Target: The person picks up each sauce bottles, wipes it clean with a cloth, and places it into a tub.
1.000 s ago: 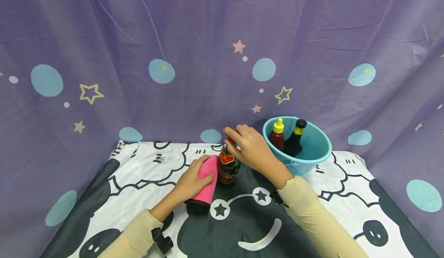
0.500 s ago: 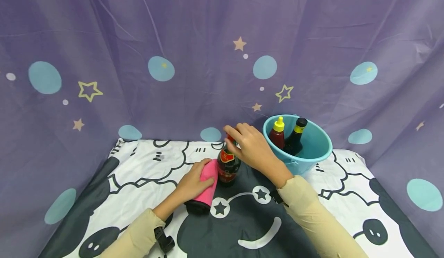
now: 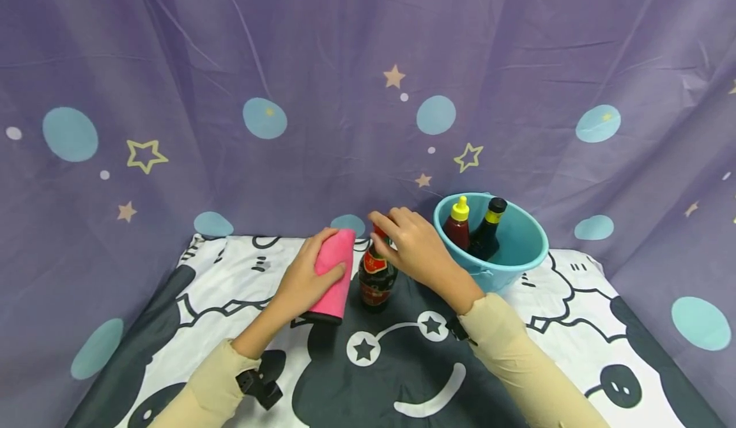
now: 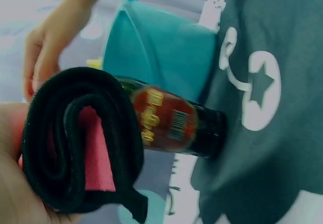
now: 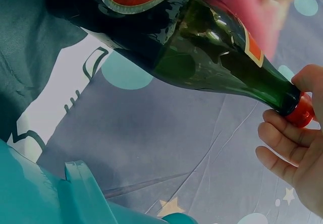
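Observation:
My left hand grips a rolled pink cloth with a black edge, held up just left of a dark green glass bottle. The left wrist view looks into the coiled end of the roll. The bottle stands upright on the patterned cover and carries red labels. My right hand pinches its red cap from above between thumb and fingers. A gap between the cloth and the bottle shows in the head view.
A light blue bucket stands to the right of the bottle. Inside lean a red sauce bottle with a yellow nozzle and a dark bottle with a black cap. A purple curtain hangs behind the sheep-patterned cover.
My left hand first lowers the cloth slightly along the bottle's side, then raises it and shifts it a little left, away from the bottle. The right hand stays on the cap.

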A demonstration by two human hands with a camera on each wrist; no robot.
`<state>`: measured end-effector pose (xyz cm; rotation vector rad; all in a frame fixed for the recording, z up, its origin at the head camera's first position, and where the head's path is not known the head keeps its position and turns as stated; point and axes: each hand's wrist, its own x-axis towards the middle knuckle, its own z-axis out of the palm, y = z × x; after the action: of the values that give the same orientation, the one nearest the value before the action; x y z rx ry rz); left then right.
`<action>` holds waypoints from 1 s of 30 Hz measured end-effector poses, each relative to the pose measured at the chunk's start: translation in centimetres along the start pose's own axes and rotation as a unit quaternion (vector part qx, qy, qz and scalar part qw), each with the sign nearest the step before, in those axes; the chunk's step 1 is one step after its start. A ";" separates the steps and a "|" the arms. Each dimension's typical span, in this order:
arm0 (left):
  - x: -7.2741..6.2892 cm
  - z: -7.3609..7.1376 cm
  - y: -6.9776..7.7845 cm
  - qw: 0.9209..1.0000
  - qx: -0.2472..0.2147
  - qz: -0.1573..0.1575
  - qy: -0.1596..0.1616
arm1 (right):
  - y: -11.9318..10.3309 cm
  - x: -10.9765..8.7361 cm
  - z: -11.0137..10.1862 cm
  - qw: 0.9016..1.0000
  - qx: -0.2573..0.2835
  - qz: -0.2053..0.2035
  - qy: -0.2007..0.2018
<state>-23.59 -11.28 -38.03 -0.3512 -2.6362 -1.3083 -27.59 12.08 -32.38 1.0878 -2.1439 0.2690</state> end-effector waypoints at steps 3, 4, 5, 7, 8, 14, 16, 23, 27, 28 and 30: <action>-0.2 -0.3 0.9 0.999 -0.030 0.029 0.002 | -0.1 -0.2 0.1 1.000 0.003 0.002 0.001; -0.3 -0.2 1.1 0.999 -0.038 0.037 0.001 | -0.1 -0.3 0.1 1.000 0.003 0.003 0.003; -0.3 -0.1 1.3 0.998 -0.042 0.044 -0.001 | -0.1 -0.3 0.1 1.000 0.003 0.003 0.005; -0.5 0.3 1.5 0.997 -0.049 0.052 -0.008 | -0.1 -0.4 0.1 1.000 0.003 0.004 0.007; -0.6 0.5 1.6 0.997 -0.051 0.055 -0.010 | -0.2 -0.4 0.2 1.000 0.003 0.004 0.006; -0.9 1.6 1.2 0.996 -0.040 0.085 -0.007 | -0.3 -0.5 0.2 1.000 0.005 0.003 0.005; -0.9 1.8 1.0 0.995 -0.030 0.099 0.002 | -0.3 -0.5 0.1 1.000 0.005 -0.001 0.010; -0.9 2.2 0.5 0.990 0.006 0.139 0.021 | 0.0 -0.1 0.1 1.000 0.002 -0.010 0.012; -1.0 2.2 0.2 0.986 0.037 0.162 0.030 | 0.4 0.1 0.1 1.000 0.000 -0.018 0.015; -1.0 2.2 0.1 0.984 0.045 0.168 0.032 | 0.4 0.1 0.1 1.000 0.001 -0.020 0.015; -1.0 2.2 0.0 0.982 0.060 0.178 0.034 | 0.5 0.3 0.1 1.000 0.000 -0.024 0.016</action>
<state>-22.78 -9.64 -39.65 -0.7081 -2.4333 -1.0240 -28.16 12.21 -32.22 1.1260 -2.0857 0.2622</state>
